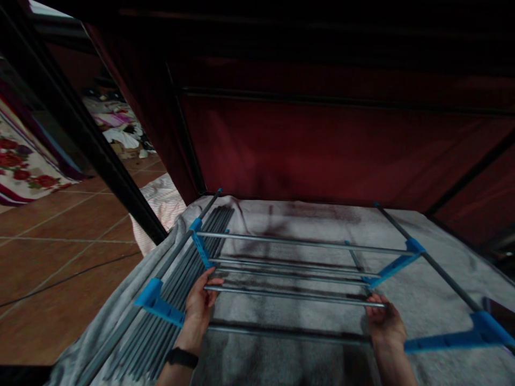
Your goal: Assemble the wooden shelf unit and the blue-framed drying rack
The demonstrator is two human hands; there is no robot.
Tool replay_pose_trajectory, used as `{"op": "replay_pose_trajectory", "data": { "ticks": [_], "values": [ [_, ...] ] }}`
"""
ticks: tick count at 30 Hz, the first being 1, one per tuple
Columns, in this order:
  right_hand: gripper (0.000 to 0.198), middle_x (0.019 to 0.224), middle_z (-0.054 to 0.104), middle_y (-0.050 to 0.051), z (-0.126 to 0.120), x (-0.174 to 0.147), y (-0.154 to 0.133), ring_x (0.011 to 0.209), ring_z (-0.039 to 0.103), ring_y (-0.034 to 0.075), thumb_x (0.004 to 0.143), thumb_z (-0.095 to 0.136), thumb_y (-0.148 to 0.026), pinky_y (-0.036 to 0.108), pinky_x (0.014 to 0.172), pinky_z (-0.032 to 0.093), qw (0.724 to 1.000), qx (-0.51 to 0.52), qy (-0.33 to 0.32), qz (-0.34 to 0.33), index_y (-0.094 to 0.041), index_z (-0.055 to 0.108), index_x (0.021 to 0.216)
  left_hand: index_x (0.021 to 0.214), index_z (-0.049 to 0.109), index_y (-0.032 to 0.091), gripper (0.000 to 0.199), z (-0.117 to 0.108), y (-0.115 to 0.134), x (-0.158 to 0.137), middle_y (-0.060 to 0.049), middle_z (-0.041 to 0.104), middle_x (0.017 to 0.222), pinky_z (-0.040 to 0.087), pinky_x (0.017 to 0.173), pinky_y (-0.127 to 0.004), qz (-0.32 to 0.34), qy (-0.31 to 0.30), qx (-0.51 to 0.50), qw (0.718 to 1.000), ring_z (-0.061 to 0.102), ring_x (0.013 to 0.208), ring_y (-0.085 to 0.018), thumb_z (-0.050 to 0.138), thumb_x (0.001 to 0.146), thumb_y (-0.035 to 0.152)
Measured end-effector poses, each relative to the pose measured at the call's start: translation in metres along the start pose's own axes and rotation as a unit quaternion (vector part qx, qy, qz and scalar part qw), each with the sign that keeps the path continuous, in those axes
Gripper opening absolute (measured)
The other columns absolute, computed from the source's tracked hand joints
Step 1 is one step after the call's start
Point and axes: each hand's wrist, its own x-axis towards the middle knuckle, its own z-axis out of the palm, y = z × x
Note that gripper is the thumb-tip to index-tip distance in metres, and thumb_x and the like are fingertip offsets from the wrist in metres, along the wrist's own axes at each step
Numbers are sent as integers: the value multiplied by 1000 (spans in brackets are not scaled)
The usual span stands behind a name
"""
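Note:
A thin grey metal rod (pixel 298 296) spans the space between my two hands. Its left end rests in my left hand (pixel 198 300), the thumb and fingers closed about it. At the other end, my right hand (pixel 384 324) pinches the rod with the fingertips. Around them stands a partly built rack frame: long side poles, blue plastic brackets on the left (pixel 159 304) and right (pixel 462 335), and further blue brackets (pixel 203 244) behind. Several crossbars, among them the rear bar (pixel 306 243) and a nearer bar (pixel 289 333), join the two sides. My palms partly hide the rod's ends.
Loose grey tubes (pixel 161 316) lie in a bundle under the left side. Everything sits on a grey blanket (pixel 322 222) before a dark red panel (pixel 322 150). A dark post (pixel 96 139) rises at left, beside a tiled floor (pixel 72 257) with a cable.

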Motion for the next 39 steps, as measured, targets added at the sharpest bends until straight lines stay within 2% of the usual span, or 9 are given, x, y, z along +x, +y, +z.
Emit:
{"op": "replay_pose_trajectory", "data": {
  "ticks": [3,6,12,16,20,26,31,36,39],
  "values": [
    [8,67,73,-2,3,-3,-1,54,70,12,71,60,-17,20,53,58,999,17,31,36,-21,64,77,116,68,13,42,1,2,-3,-9,74,75,23,36,-18,0,3,-20,1000,37,35,-5,66,78,31],
    [4,67,73,-3,1,-3,-1,55,71,13,73,64,-21,22,52,58,999,11,7,32,-22,63,76,116,69,14,41,3,4,-5,-10,74,76,25,37,-19,-24,8,-45,999,42,37,-7,65,78,29],
    [9,67,73,-2,1,1,2,55,71,13,75,55,-22,23,53,59,999,20,35,23,-22,64,73,110,71,16,38,3,5,-6,-10,75,78,29,38,-18,-25,-2,-47,999,45,39,-7,70,74,29],
    [14,74,76,0,4,0,3,62,74,14,75,55,-20,24,60,61,999,32,15,16,-21,69,79,100,72,12,28,2,5,-4,-9,72,70,28,37,-17,-37,-3,-56,998,41,38,-6,66,76,24],
    [13,68,74,-2,6,-3,3,58,72,12,79,54,-18,23,58,60,998,42,29,34,-20,68,79,94,73,9,26,1,6,-3,-12,72,70,38,41,-18,-42,-2,-78,996,44,42,-7,64,74,23],
    [9,64,71,-3,5,-4,3,55,70,12,77,54,-18,23,58,59,998,34,29,35,-21,62,75,97,74,13,33,-1,7,-4,-10,73,73,46,47,-20,-31,-11,-75,997,54,50,-11,68,65,18],
    [8,69,73,-3,6,-2,4,58,71,12,71,58,-18,22,58,59,999,13,33,15,-21,62,78,97,72,14,30,0,6,-2,-9,72,73,47,49,-19,-29,0,-88,996,57,53,-12,66,69,16],
    [10,76,76,-1,7,-3,6,64,73,13,73,59,-19,23,62,61,1000,19,14,10,-21,64,82,96,70,12,24,0,5,1,-11,73,71,47,50,-18,-32,13,-69,997,58,54,-12,60,75,18],
    [8,73,75,-4,9,-8,7,61,72,11,75,62,-18,21,62,59,1000,15,-23,-10,-22,63,81,91,70,11,22,2,6,3,-9,73,72,46,49,-18,-38,18,-31,999,55,50,-10,60,72,18]
  ]
}}
